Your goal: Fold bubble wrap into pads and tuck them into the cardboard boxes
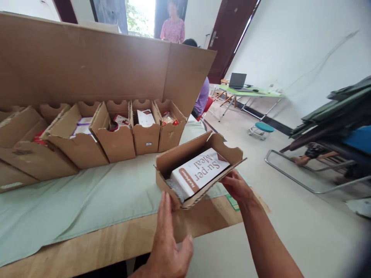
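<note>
An open cardboard bin is held tilted above the front right part of the table. Inside it lies a white box printed "Su-per Meal", with clear plastic wrap at its near end. My right hand grips the bin from its right side, the fingertips partly hidden under it. At the bin's near left corner, my left hand has its fingers stretched out against the cardboard and its thumb apart.
Several cardboard bins with packets stand in a row before a tall cardboard panel. A pale green cloth covers most of the wooden table. Behind are a person, a laptop table and a stool.
</note>
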A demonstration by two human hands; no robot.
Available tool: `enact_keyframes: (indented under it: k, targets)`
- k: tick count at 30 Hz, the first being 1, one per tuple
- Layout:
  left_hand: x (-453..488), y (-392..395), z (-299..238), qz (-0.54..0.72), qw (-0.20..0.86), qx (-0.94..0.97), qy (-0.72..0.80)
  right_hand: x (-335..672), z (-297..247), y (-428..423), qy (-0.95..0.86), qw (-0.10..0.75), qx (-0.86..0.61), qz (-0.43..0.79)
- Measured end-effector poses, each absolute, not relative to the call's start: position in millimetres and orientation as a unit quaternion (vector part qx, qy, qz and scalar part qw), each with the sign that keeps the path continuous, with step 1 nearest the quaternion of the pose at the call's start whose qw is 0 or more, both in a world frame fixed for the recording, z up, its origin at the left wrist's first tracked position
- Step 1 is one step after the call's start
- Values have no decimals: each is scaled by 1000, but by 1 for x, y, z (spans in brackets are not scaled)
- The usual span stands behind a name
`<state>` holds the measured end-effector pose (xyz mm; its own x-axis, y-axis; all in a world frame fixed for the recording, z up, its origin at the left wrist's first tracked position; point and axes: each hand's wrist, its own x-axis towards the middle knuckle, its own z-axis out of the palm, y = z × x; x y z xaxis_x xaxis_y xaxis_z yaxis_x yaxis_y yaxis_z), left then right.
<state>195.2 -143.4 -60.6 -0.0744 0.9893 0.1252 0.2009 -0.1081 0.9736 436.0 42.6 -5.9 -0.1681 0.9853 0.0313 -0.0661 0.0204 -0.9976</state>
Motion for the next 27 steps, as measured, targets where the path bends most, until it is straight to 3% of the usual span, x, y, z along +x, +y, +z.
enact_keyframes:
  k: [6,11,16,21,24,27]
  targets:
    - [240,-84,-24,407,449,631,485,457,16,122,-534,536,-392,523]
    - [275,-27,-16,394,429,664,469,438,39,188,-533,561,-410,483]
    - [292,7,-24,344,422,721,427,433,23,186,-507,576,-438,468]
    - [232,1,-43,328,249,810,417,447,-17,115,-521,588,-434,441]
    - [181,-4,-58,303,130,809,487,443,-31,95,-569,538,-460,418]
    - [152,-3,-70,220,98,811,533,437,-36,107,-587,492,-471,438]
